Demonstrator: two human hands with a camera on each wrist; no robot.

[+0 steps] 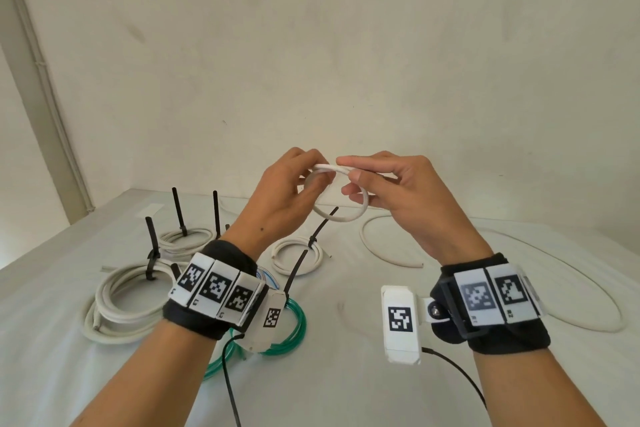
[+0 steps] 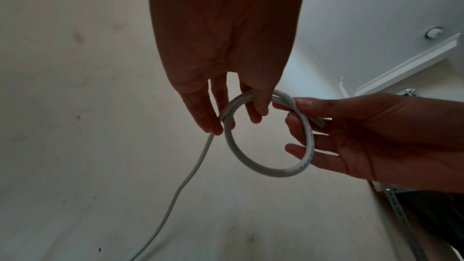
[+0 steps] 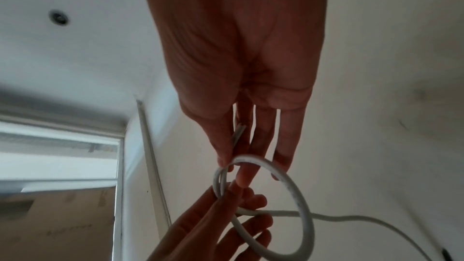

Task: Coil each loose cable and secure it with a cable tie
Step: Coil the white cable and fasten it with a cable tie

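Both hands hold a white cable above the table, bent into one small loop. My left hand grips the loop's top left, fingers curled over it. My right hand pinches the top right between thumb and forefinger, where the strands overlap. In the left wrist view the loop hangs below the left fingers, and the cable's tail drops toward the table. In the right wrist view the cable's cut end lies between the right fingers, and the loop hangs below them.
On the cloth-covered table lie tied coils with black cable ties: a big white coil, a white coil behind it, a small white coil and a green coil. Loose white cable sprawls at the right.
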